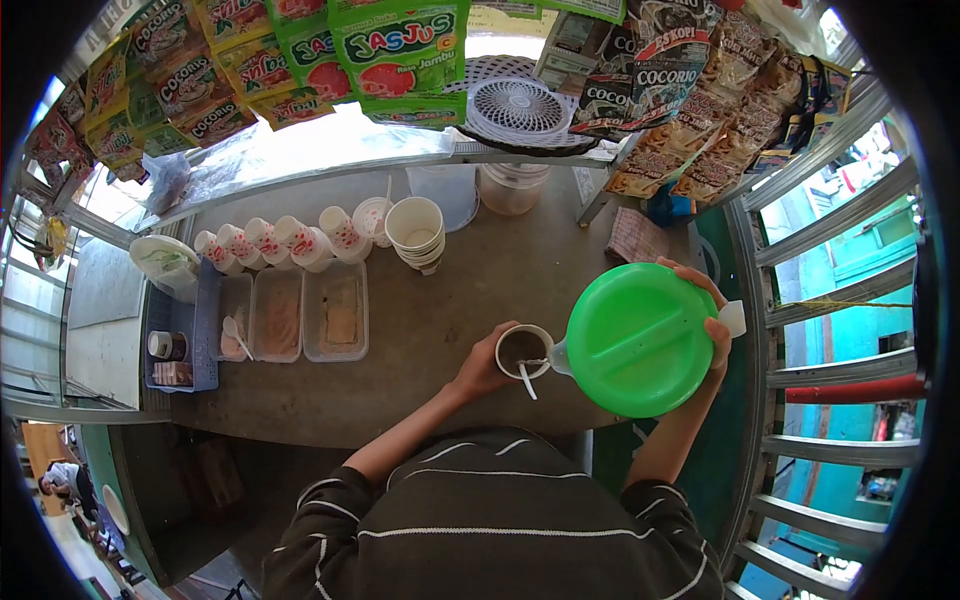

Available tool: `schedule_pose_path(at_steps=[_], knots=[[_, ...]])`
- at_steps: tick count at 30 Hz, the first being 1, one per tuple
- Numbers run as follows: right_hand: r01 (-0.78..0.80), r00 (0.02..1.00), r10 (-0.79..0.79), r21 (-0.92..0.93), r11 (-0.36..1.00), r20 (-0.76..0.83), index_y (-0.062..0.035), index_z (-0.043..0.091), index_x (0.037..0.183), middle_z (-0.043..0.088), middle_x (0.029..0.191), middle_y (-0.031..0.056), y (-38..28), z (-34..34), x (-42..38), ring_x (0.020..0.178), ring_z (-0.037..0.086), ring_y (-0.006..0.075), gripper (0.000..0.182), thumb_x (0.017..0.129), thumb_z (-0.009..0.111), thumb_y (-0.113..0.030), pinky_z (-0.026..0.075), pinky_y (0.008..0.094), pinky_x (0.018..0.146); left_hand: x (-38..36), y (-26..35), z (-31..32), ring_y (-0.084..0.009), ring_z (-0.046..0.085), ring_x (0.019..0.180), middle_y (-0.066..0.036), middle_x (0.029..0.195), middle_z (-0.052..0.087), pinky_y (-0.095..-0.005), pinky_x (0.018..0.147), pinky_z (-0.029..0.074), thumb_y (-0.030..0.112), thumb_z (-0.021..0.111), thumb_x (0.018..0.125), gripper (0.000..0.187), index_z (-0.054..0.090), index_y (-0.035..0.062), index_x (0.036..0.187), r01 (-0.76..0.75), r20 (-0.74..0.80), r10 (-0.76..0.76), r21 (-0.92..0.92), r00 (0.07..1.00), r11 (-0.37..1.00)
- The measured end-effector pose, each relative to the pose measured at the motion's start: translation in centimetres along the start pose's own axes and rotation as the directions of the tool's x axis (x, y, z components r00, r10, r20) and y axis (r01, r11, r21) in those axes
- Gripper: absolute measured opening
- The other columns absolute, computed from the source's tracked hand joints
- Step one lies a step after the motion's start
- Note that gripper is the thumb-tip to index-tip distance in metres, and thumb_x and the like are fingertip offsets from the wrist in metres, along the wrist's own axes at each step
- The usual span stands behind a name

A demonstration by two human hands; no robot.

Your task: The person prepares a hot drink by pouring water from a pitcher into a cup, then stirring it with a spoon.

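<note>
My left hand (482, 368) is wrapped round a paper cup (524, 328) with dark brown liquid in it. A white plastic spoon (528, 384) leans out over the cup's near rim. My right hand (718, 335) grips the handle side of a pitcher with a round green lid (640, 340). The pitcher is tilted to the left, its pale spout (560, 358) at the cup's right rim. A thin clear stream seems to run from the spout into the cup. The pitcher's body is mostly hidden under the lid.
Stacked paper cups (415, 225) stand at the back of the brown counter (420, 320), beside a row of printed cups (295, 235). Plastic tubs of powder (277, 315) and a blue basket (210, 370) are on the left. Drink sachets (400, 50) hang overhead. Metal bars (840, 310) line the right.
</note>
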State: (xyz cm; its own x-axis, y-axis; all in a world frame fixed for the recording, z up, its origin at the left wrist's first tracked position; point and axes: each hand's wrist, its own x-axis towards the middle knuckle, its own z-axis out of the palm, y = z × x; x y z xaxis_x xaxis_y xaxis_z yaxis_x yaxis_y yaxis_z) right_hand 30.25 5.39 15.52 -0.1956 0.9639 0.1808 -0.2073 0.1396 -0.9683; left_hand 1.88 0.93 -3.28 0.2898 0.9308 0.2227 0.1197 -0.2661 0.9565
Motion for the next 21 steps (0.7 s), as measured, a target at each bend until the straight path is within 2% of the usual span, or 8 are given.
schedule_pose_path(at_steps=[2, 6, 8, 11, 15, 21], knots=[[0.011, 1.0, -0.009, 0.084, 0.996, -0.017, 0.004, 0.053, 0.124, 0.048, 0.132, 0.0268, 0.4, -1.3, -0.2, 0.114, 0.056, 0.0362, 0.075, 0.068, 0.063, -0.045, 0.046, 0.046, 0.097, 1.0, 0.8, 0.3, -0.0276, 0.062, 0.105, -0.014, 0.114, 0.061, -0.0354, 0.088, 0.051, 0.011, 0.085, 0.061, 0.076, 0.045, 0.0053, 0.126, -0.028, 0.004, 0.028, -0.008, 1.0, 1.0], [0.04, 0.998, -0.037, 0.065, 0.997, -0.051, 0.0027, 0.052, 0.124, 0.048, 0.132, 0.0263, -0.1, -3.2, -0.7, 0.113, 0.056, 0.0359, 0.073, 0.07, 0.061, -0.046, 0.047, 0.0465, 0.096, 2.6, 2.1, 0.7, -0.0294, 0.062, 0.104, -0.015, 0.112, 0.061, -0.0362, 0.087, 0.051, 0.012, 0.086, 0.059, 0.079, 0.044, 0.0053, 0.126, -0.05, 0.026, 0.05, -0.017, 0.998, 0.999], [0.062, 0.991, -0.053, 0.078, 0.995, -0.12, 0.002, 0.049, 0.126, 0.046, 0.133, 0.0258, 0.1, -4.1, -1.1, 0.116, 0.054, 0.0359, 0.075, 0.071, 0.06, -0.048, 0.046, 0.0472, 0.096, 3.2, 2.6, 1.0, -0.0299, 0.062, 0.104, -0.015, 0.112, 0.061, -0.0364, 0.087, 0.051, 0.012, 0.086, 0.059, 0.08, 0.044, 0.0052, 0.126, -0.055, 0.04, 0.056, -0.022, 0.998, 0.998], [0.098, 0.99, -0.083, 0.127, 0.987, -0.114, 0.0009, 0.045, 0.131, 0.044, 0.135, 0.0254, 0.4, -5.7, -1.6, 0.119, 0.051, 0.0359, 0.079, 0.072, 0.059, -0.049, 0.044, 0.0475, 0.098, 4.2, 3.5, 1.8, -0.0305, 0.061, 0.105, -0.015, 0.112, 0.061, -0.0369, 0.087, 0.051, 0.013, 0.087, 0.058, 0.082, 0.043, 0.0055, 0.126, -0.07, 0.064, 0.074, -0.062, 0.995, 0.996], [0.114, 0.989, -0.094, 0.189, 0.975, -0.112, 0.0013, 0.048, 0.128, 0.044, 0.136, 0.0251, 0.8, -7.0, -1.9, 0.12, 0.05, 0.035, 0.076, 0.072, 0.059, -0.049, 0.043, 0.0448, 0.1, 4.9, 4.5, 3.0, -0.0319, 0.061, 0.105, -0.016, 0.113, 0.061, -0.0375, 0.087, 0.05, 0.014, 0.088, 0.057, 0.084, 0.042, 0.0066, 0.127, -0.044, 0.068, 0.051, -0.101, 0.996, 0.994], [0.085, 0.97, -0.023, 0.246, 0.966, -0.244, -0.0003, 0.041, 0.134, 0.042, 0.138, 0.0233, 0.4, -7.1, -1.2, 0.122, 0.049, 0.0332, 0.081, 0.074, 0.057, -0.053, 0.043, 0.0436, 0.1, 4.0, 3.8, 3.0, -0.033, 0.06, 0.105, -0.017, 0.113, 0.061, -0.0383, 0.087, 0.05, 0.015, 0.087, 0.057, 0.083, 0.042, 0.0069, 0.127, -0.023, 0.066, 0.028, -0.069, 0.997, 0.997]])
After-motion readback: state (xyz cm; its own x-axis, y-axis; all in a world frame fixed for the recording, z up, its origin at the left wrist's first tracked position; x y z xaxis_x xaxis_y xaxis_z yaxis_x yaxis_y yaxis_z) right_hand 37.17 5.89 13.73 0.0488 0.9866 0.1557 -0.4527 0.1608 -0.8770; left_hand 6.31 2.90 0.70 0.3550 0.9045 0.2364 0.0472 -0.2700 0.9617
